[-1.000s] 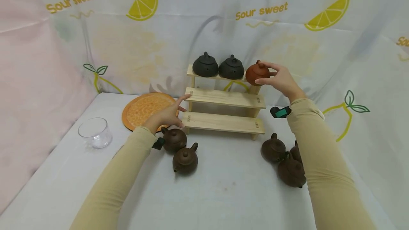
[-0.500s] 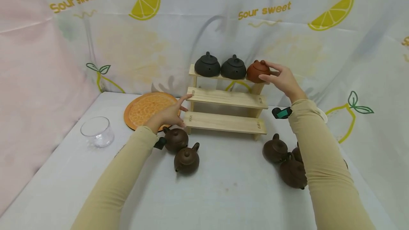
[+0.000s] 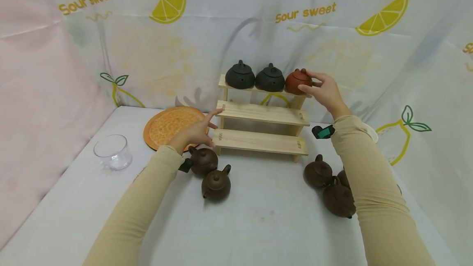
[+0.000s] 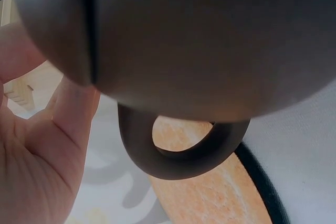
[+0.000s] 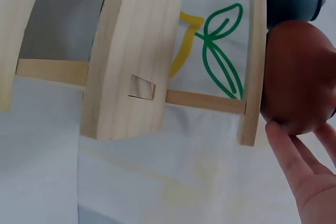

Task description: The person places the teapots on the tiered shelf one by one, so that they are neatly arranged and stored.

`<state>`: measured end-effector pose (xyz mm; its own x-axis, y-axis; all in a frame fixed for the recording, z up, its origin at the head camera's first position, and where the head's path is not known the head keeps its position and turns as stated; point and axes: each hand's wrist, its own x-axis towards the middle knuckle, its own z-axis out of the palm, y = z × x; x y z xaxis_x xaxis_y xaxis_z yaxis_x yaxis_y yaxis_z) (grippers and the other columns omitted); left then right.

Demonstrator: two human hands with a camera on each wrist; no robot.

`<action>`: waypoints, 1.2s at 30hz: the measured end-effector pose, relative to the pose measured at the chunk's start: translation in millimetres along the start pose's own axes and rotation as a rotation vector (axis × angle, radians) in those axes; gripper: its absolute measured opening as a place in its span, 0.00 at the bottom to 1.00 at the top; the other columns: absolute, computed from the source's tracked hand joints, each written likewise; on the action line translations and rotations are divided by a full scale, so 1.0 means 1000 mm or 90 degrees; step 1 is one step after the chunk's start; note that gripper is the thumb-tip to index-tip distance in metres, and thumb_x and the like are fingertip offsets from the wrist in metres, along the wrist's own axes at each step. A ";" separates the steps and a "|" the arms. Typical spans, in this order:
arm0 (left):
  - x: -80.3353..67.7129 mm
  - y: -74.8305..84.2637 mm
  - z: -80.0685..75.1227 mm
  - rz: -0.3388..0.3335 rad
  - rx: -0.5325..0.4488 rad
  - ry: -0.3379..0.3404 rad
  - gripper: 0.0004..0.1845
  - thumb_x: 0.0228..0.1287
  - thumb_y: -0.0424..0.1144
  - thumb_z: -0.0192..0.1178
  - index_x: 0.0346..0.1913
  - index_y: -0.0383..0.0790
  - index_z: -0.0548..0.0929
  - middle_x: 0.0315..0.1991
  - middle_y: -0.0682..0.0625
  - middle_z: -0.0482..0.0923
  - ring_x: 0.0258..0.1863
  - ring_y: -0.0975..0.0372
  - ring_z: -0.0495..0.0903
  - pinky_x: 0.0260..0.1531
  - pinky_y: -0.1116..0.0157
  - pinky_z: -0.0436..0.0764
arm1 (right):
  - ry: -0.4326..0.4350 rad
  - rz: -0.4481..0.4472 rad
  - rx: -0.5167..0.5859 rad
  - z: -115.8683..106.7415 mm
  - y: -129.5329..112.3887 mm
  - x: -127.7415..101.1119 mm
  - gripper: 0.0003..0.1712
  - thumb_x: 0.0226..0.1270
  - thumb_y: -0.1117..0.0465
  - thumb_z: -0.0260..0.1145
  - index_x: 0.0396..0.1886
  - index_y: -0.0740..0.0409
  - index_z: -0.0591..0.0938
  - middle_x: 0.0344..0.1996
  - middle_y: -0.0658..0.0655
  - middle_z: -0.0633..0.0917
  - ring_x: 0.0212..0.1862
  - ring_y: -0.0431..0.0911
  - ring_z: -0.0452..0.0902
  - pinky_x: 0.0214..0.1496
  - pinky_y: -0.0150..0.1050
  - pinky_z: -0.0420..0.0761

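A reddish-brown teapot (image 3: pixel 297 82) (image 5: pixel 296 77) sits at the right end of the top tier of a three-tier wooden stand (image 3: pixel 262 114). My right hand (image 3: pixel 327 93) holds it from the right between thumb and fingers; in the right wrist view the fingertips (image 5: pixel 278 135) meet its side. Two black teapots, a left one (image 3: pixel 239 79) and a middle one (image 3: pixel 269 81), share that tier. My left hand (image 3: pixel 194 133), fingers spread, touches the stand's left side at the two lower tiers. A dark brown teapot (image 3: pixel 204 163) (image 4: pixel 184 72) is just below the left wrist and fills much of the left wrist view.
Another brown teapot (image 3: pixel 216 186) stands in front of that one. Several more brown teapots (image 3: pixel 338 200) cluster at the right, partly behind the right sleeve. An orange round mat (image 3: pixel 162 124) and a clear glass cup (image 3: pixel 114 155) are on the left. A printed curtain hangs behind.
The reddish-brown teapot has shifted slightly back and up against the top tier and turned a little, with my right hand still on it. My left hand stays at the stand.
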<state>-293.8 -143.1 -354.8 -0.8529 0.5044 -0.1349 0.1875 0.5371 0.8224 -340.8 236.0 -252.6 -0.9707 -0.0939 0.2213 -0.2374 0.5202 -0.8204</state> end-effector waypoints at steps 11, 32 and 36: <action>0.001 0.002 0.003 0.013 -0.010 0.000 0.60 0.46 0.17 0.65 0.73 0.56 0.38 0.62 0.30 0.60 0.20 0.58 0.70 0.25 0.65 0.73 | 0.067 -0.041 -0.042 0.011 0.008 -0.024 0.36 0.58 0.55 0.69 0.65 0.57 0.69 0.63 0.61 0.65 0.63 0.56 0.63 0.55 0.48 0.72; -0.002 0.002 0.002 0.020 -0.007 0.009 0.60 0.46 0.16 0.65 0.73 0.56 0.39 0.62 0.30 0.60 0.32 0.51 0.76 0.26 0.65 0.74 | -0.020 -0.181 0.138 0.063 0.000 -0.103 0.31 0.55 0.72 0.68 0.60 0.69 0.71 0.57 0.62 0.70 0.61 0.59 0.64 0.55 0.43 0.72; -0.002 0.001 0.002 0.024 -0.015 0.008 0.60 0.46 0.16 0.64 0.73 0.56 0.39 0.62 0.30 0.59 0.38 0.47 0.76 0.26 0.64 0.73 | -0.030 -0.189 0.153 0.073 0.001 -0.113 0.31 0.53 0.74 0.69 0.59 0.70 0.72 0.56 0.63 0.71 0.59 0.60 0.66 0.53 0.44 0.73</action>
<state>-291.4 -141.9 -354.8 -0.8513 0.5156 -0.0976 0.2079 0.5021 0.8394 -234.2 185.0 -317.5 -0.8580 -0.2524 0.4473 -0.5045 0.2515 -0.8260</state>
